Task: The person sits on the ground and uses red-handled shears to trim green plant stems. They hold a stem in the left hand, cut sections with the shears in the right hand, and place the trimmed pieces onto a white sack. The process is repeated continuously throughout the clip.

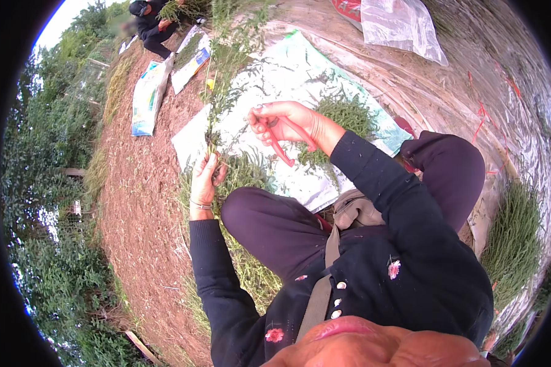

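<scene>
My left hand is closed around the lower stems of a tall, leafy green plant, which rises upright from its fingers. To the right of the plant, my right hand grips a pair of red-handled shears. The handles point back toward me, and the blades cannot be made out. Under both hands a white sheet is spread on the ground. On it, near my right wrist, lies a pile of cut green sprigs.
At the far left a person crouches with green plants in hand. Printed sacks lie on the brown soil. A clear plastic bag is at the far right. Long green stems lie to my right on plastic film.
</scene>
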Demonstrator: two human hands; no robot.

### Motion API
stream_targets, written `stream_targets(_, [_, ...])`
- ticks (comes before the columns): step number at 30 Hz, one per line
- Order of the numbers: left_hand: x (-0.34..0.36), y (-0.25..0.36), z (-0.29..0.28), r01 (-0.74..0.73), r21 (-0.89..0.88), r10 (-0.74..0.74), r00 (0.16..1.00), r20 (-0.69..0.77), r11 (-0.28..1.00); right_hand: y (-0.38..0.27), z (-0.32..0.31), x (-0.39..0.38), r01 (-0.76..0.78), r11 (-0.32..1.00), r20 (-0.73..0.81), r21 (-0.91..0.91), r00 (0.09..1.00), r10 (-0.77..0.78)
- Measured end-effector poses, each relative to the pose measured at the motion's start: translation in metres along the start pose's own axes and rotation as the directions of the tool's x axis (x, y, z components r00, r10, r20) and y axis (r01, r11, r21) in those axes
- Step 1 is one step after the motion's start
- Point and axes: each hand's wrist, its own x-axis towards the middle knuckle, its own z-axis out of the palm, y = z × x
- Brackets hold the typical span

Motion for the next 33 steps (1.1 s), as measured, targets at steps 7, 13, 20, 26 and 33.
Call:
stream_targets(7, [-0.001,-0.001,-0.013,0.021,0.121,-0.013,0.997,-0.072,0.992,-0.006,-0.039,-0.056,-0.137,0.782,-0.232,-0.609,0.973,-0.011])
stream_targets(13, [0.000,-0.007,-0.022,0.010,-0.055,-0.005,0.995,0.096,0.998,-0.025,-0.071,-0.105,-0.074,0.803,-0.425,-0.591,0.875,-0.232])
stream_targets(20, [0.014,-0.013,-0.014,0.140,-0.233,-0.141,0.990,0.014,0.962,0.004,-0.042,-0.080,-0.134,0.784,-0.314,-0.607,0.946,-0.082])
stream_targets(26, [0.029,0.004,0.026,0.048,0.155,-0.058,0.997,0.059,0.987,0.020,-0.055,-0.075,-0.152,0.670,-0.339,-0.726,0.928,-0.157])
stream_targets(33, [0.035,0.002,0.057,0.008,0.447,0.008,0.999,-0.033,0.895,0.036,-0.075,-0.078,-0.121,0.421,-0.298,-0.899,0.874,-0.384])
